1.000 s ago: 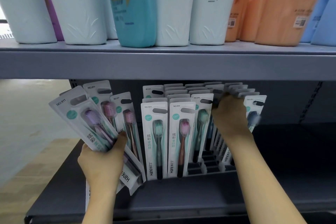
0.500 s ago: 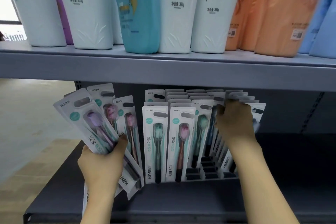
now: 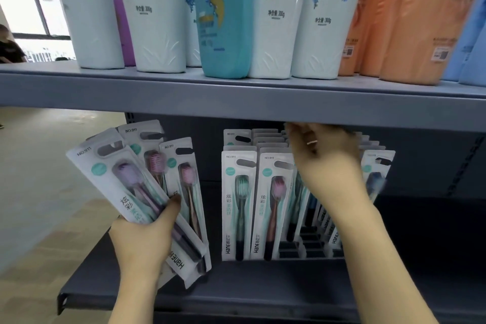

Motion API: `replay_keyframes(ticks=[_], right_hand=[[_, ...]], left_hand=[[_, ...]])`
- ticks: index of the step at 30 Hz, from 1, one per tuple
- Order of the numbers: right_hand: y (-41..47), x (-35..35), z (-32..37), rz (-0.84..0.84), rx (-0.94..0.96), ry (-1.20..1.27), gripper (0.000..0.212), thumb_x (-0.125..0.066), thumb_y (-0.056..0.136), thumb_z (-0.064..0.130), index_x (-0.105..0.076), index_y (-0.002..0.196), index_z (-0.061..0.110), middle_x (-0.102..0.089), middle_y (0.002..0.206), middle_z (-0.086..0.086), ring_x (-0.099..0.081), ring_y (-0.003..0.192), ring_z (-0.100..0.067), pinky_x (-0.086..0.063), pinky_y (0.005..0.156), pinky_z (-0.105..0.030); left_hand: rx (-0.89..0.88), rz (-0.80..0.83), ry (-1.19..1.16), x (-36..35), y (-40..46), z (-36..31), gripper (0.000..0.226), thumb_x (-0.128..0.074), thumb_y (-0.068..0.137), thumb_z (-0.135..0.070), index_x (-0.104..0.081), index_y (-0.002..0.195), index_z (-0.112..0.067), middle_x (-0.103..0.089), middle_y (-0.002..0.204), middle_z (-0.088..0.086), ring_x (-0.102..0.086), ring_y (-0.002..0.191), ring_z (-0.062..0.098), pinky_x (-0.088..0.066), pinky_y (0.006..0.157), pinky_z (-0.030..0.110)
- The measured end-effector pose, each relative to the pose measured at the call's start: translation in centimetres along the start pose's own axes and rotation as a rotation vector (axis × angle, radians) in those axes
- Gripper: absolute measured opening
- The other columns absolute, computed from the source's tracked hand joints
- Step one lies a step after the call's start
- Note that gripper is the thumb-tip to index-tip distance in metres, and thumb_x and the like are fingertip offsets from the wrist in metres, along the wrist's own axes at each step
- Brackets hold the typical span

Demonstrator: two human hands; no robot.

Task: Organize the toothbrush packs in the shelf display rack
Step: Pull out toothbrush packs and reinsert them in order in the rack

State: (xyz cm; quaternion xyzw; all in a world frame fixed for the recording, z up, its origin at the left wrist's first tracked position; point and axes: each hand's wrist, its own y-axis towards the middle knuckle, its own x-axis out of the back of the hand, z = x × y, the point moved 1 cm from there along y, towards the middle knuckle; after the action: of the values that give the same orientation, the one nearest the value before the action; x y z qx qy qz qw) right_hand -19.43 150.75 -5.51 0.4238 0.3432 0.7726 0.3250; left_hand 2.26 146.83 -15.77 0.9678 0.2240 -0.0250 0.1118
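Observation:
My left hand [image 3: 142,239] grips a fanned bundle of toothbrush packs [image 3: 126,179] at the left, in front of the lower shelf, with purple and pink brush heads showing. The dark slotted display rack [image 3: 310,247] stands on that shelf with several rows of upright packs. A green-brush pack [image 3: 238,205] and a pink-brush pack [image 3: 274,205] face front. My right hand [image 3: 328,166] is raised over the rack's middle rows, its blurred fingers reaching the pack tops just under the upper shelf. A blue-brush pack [image 3: 376,176] leans at the rack's right, partly hidden by that hand.
The grey upper shelf [image 3: 236,97] hangs low over the pack tops and carries white, teal and orange bottles [image 3: 223,21]. The dark lower shelf [image 3: 263,289] extends right of the rack. Pale floor lies to the left.
My right hand has risen from the front of the right rows to the pack tops under the upper shelf. The view has moved closer. My left hand keeps its bundle.

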Motion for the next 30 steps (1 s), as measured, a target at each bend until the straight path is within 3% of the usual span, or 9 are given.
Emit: replay_keyframes(ticks=[3,9,13,16,18,21,26,28,30], right_hand=[[0.3,-0.7,2.0,0.145,0.018,0.038,0.013,-0.056,0.09,0.015,-0.069,0.09,0.012,-0.07,0.079,-0.005,-0.061,0.065,-0.023,-0.046,0.065,-0.026],[-2.1,-4.1,6.2,0.415,0.092,0.093,0.015,-0.05,0.091,0.018,-0.064,0.095,0.014,-0.067,0.09,-0.005,-0.06,0.078,-0.021,-0.051,0.073,-0.035],[-1.3,-4.9,6.5,0.386,0.108,0.061,0.016,-0.049,0.091,0.013,-0.065,0.094,0.011,-0.067,0.091,-0.006,-0.059,0.079,-0.022,-0.049,0.073,-0.036],[0.1,-4.5,6.3,0.476,0.061,0.056,0.018,-0.049,0.093,0.017,-0.066,0.099,0.016,-0.069,0.096,-0.004,-0.061,0.087,-0.023,-0.049,0.079,-0.034],[0.8,-3.7,5.7,0.498,-0.025,0.032,0.019,-0.048,0.094,0.02,-0.066,0.101,0.02,-0.068,0.096,0.0,-0.063,0.089,-0.022,-0.05,0.08,-0.031],[1.3,-2.0,4.1,0.415,-0.133,-0.036,0.019,-0.048,0.094,0.022,-0.066,0.093,0.021,-0.064,0.084,0.006,-0.061,0.073,-0.019,-0.047,0.066,-0.024],[0.0,-0.7,1.4,0.438,-0.359,-0.044,0.017,-0.057,0.09,0.033,-0.059,0.075,0.025,-0.065,0.066,0.011,-0.058,0.052,0.001,-0.042,0.051,-0.007],[-1.8,-1.5,1.4,0.423,-0.393,-0.041,0.014,-0.062,0.087,0.037,-0.057,0.08,0.026,-0.065,0.072,0.01,-0.06,0.062,-0.004,-0.048,0.061,-0.016],[-3.7,-2.9,2.1,0.335,-0.337,-0.079,0.025,-0.064,0.085,0.038,-0.052,0.1,0.022,-0.063,0.085,0.006,-0.06,0.071,-0.012,-0.048,0.064,-0.022]], left_hand=[[0.004,0.025,-0.053,0.3,0.1,-0.3,0.023,-0.077,0.075,-0.007,-0.058,0.063,-0.015,-0.061,0.045,-0.019,-0.054,0.04,-0.008,-0.042,0.038,0.008],[-0.036,0.076,-0.062,0.2,0.0,-0.7,0.024,-0.077,0.074,-0.006,-0.059,0.062,-0.017,-0.06,0.045,-0.023,-0.053,0.039,-0.01,-0.04,0.038,0.006],[-0.04,0.11,-0.046,0.5,0.1,-0.8,0.026,-0.078,0.072,-0.004,-0.059,0.06,-0.016,-0.06,0.044,-0.021,-0.053,0.039,-0.008,-0.04,0.038,0.007],[-0.043,0.147,-0.041,0.8,0.2,-0.9,0.023,-0.078,0.072,-0.003,-0.061,0.062,-0.016,-0.062,0.046,-0.02,-0.055,0.042,-0.008,-0.042,0.04,0.007],[-0.046,0.164,-0.04,1.0,0.3,-1.0,0.023,-0.078,0.072,-0.003,-0.062,0.064,-0.016,-0.064,0.049,-0.02,-0.058,0.045,-0.007,-0.048,0.045,0.016],[-0.048,0.162,-0.042,1.3,0.6,-1.0,0.025,-0.078,0.072,-0.003,-0.062,0.062,-0.018,-0.063,0.049,-0.019,-0.058,0.045,-0.006,-0.045,0.054,0.026],[-0.049,0.159,-0.052,0.9,0.9,-0.9,0.026,-0.078,0.072,-0.005,-0.061,0.062,-0.022,-0.063,0.049,-0.021,-0.058,0.046,-0.008,-0.045,0.051,0.022],[-0.058,0.166,-0.044,0.5,1.1,-0.9,0.026,-0.078,0.073,-0.006,-0.06,0.064,-0.023,-0.063,0.05,-0.024,-0.058,0.047,-0.01,-0.045,0.051,0.02],[-0.07,0.172,-0.036,0.3,1.4,-0.7,0.026,-0.078,0.073,-0.007,-0.06,0.065,-0.024,-0.063,0.051,-0.025,-0.058,0.049,-0.011,-0.046,0.051,0.02]])
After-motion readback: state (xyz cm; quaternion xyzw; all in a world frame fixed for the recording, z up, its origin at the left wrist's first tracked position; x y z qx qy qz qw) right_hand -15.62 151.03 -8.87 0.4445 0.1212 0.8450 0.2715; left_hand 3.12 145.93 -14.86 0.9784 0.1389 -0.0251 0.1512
